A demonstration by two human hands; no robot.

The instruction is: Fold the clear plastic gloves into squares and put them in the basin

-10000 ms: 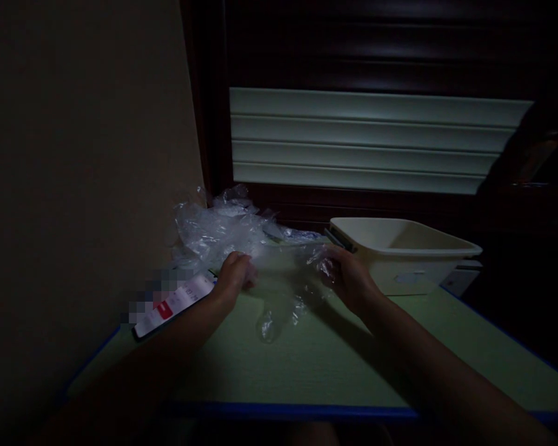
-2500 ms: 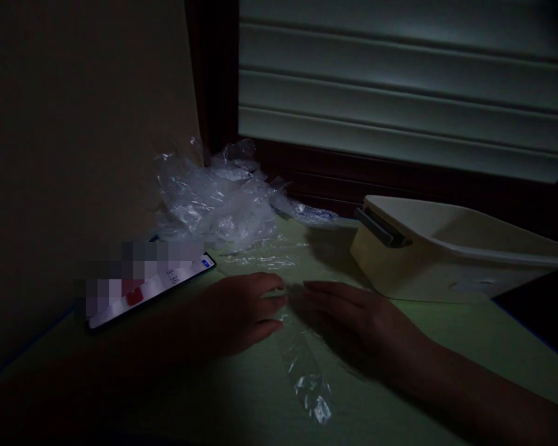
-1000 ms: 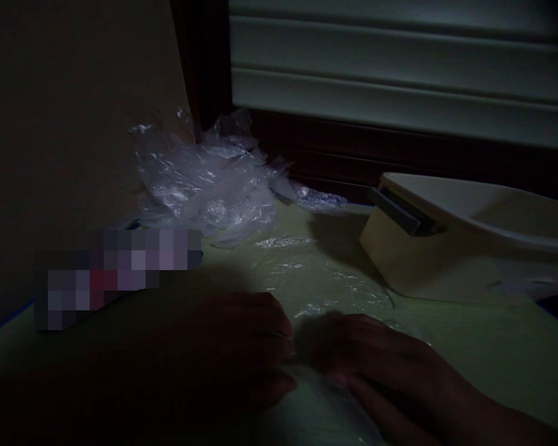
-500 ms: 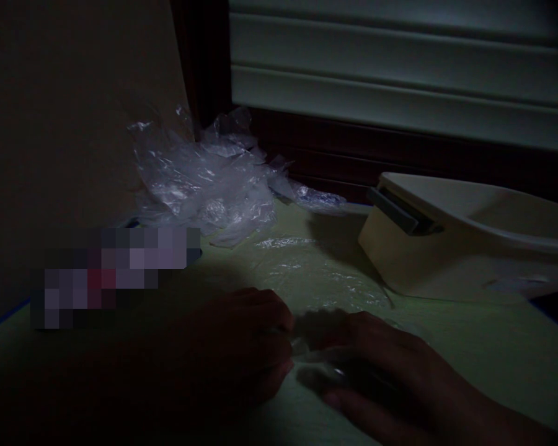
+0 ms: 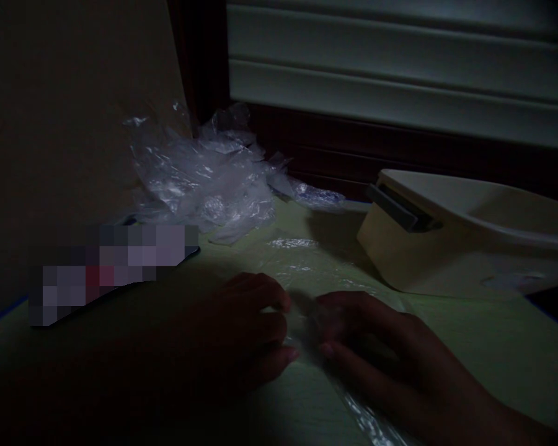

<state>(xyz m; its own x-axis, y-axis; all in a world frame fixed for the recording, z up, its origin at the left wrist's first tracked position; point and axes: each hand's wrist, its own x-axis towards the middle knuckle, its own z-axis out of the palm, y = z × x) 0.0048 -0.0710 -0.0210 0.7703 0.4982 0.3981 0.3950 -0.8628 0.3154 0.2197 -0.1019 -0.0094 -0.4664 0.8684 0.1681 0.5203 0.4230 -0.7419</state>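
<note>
Clear plastic film (image 5: pixel 369 421) runs from the fingers of my right hand (image 5: pixel 390 347) down toward the bottom edge, and those fingers are curled round part of it. On the left, my left hand (image 5: pixel 255 328) rests low over the green table with its thumb and fingers apart, and nothing shows between them. A small shiny bit of plastic lies just beside its fingertips. Another flat piece of clear film (image 5: pixel 295 248) is spread on the table beyond both hands. The picture is very dark.
A heap of crumpled clear plastic (image 5: pixel 209 179) stands at the back left corner. A pale bin (image 5: pixel 413 260) with a dark handle is at the right. A blurred-out flat object (image 5: pixel 116 272) lies at the left on the green table (image 5: pixel 302 402). Pale slats rise behind.
My left hand has loosened its fingers from the plastic. My right hand has moved slightly left and up, and film now trails below it.
</note>
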